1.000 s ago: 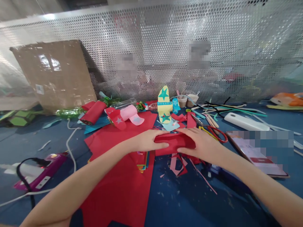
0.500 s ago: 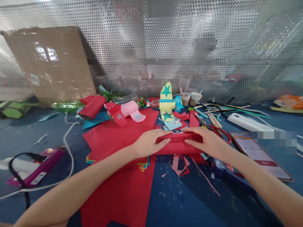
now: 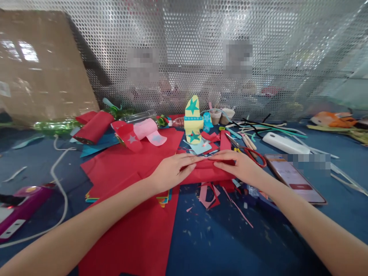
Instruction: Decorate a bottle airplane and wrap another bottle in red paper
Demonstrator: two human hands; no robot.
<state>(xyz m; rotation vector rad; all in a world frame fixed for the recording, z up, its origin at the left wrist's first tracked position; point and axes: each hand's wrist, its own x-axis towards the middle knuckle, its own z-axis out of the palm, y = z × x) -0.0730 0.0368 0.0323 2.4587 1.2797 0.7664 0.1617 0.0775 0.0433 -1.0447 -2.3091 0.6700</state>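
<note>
A folded strip of red paper (image 3: 207, 175) lies across the middle of the table, its top edge curled over. My left hand (image 3: 169, 173) pinches the left part of that edge between thumb and fingers. At the right part, my right hand (image 3: 240, 164) grips it the same way, its fingertips close to those of my left. Below the strip are pink and red paper scraps (image 3: 208, 196). Large red sheets (image 3: 143, 234) spread under my left forearm. Just beyond the hands stands a yellow paper piece with green stars (image 3: 193, 124).
Red-handled scissors (image 3: 257, 156), a phone (image 3: 294, 178) and a white bar-shaped device (image 3: 284, 142) lie to the right. Paper-wrapped rolls (image 3: 96, 127) and a green bottle (image 3: 54, 126) are at the back left, near a cardboard sheet (image 3: 43, 65). A purple power strip (image 3: 25, 207) sits left.
My hands have come closer together along the red strip, and its open fold now looks flatter. The whole view has turned a little to the right.
</note>
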